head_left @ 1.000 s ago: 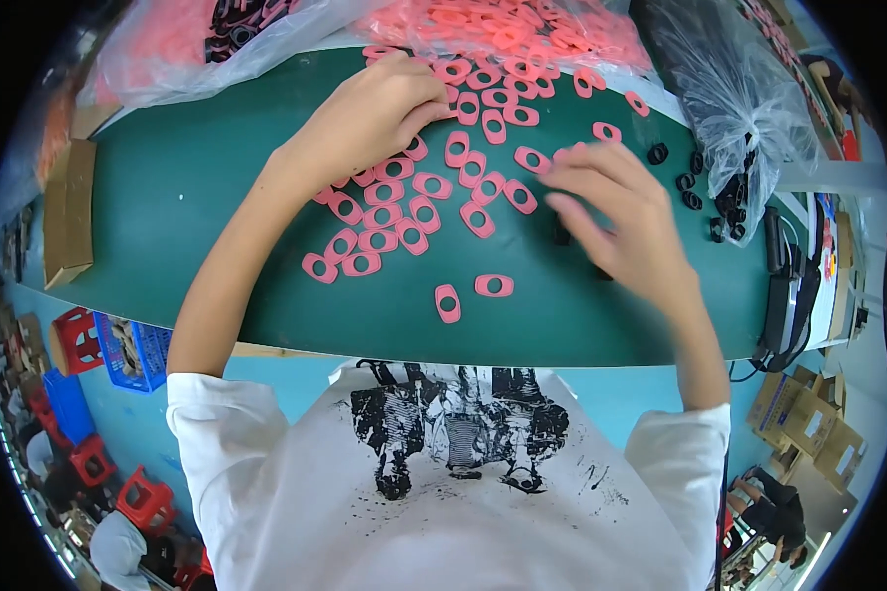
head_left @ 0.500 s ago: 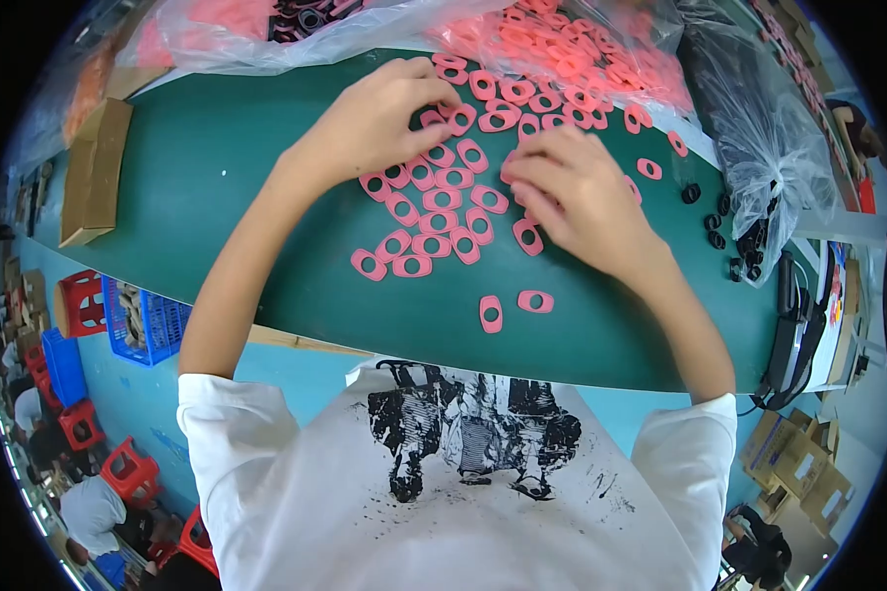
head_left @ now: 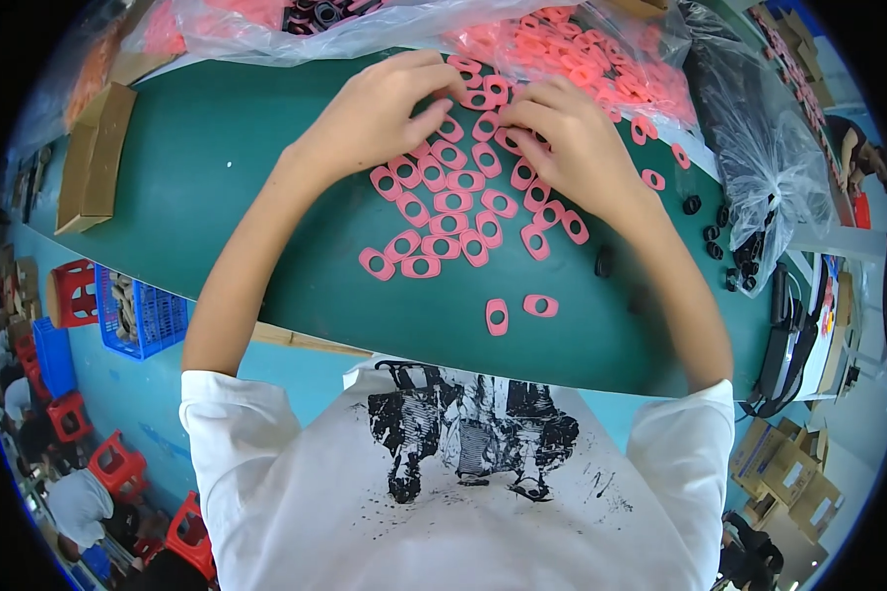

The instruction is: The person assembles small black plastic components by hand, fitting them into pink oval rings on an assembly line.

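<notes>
Fingers (head_left: pixel 438 79) of left hand (head_left: pixel 376 110) and right hand (head_left: pixel 583 143) curl (whether pinching, I cannot tell) among pink oblong rings (head_left: pixel 479 181) on the table (head_left: pixel 207 212).

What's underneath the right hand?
Green table and pink holed pieces show along the thumb side of the right hand; one piece by its fingertips looks partly covered. Whatever lies beneath the palm and fingers is hidden, so I cannot tell.

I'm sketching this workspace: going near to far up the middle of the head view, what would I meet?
White shirt → green table's near edge → two pink pieces set apart → main cluster of pink pieces → clear bag of pink pieces.
</notes>
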A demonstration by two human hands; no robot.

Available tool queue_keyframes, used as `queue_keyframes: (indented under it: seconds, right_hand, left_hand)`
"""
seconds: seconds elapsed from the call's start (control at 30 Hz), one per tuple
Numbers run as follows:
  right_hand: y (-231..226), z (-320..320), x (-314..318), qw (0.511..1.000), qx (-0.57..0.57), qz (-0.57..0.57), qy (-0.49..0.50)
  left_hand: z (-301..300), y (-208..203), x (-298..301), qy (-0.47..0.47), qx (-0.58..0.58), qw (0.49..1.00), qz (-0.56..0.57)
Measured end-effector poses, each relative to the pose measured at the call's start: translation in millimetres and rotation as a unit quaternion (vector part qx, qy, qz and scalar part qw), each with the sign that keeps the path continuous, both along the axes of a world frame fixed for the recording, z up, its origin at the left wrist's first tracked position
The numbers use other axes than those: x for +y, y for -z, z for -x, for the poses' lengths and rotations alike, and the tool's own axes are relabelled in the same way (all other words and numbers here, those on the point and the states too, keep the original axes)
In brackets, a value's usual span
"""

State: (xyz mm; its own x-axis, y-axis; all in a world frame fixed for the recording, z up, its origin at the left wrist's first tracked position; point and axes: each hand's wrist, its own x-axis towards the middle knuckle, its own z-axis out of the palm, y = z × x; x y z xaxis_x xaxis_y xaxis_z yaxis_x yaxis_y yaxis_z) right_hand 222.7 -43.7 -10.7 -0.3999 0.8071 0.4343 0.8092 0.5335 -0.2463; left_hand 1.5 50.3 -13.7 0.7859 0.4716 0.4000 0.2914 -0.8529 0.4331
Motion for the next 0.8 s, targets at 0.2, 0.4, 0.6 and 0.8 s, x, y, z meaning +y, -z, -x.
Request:
queue_keyframes:
  seconds: [0.2,0.4,0.6,0.8]
  right_hand:
    - [-2,0,20,1.000,0.016,0.016,0.013]
    - [-6,18,29,0.995,-0.067,0.024,0.063]
    - [-5,24,43,0.996,-0.057,0.058,0.038]
    - [9,29,45,0.997,-0.044,0.035,0.061]
  left_hand:
    - [4,4,3,-0.004,0.034,0.997,0.071]
    - [8,-3,6,0.023,0.081,0.988,0.130]
    - [17,5,7,-0.021,0.024,0.991,0.131]
    - [37,17,1,0.016,-0.009,0.998,0.060]
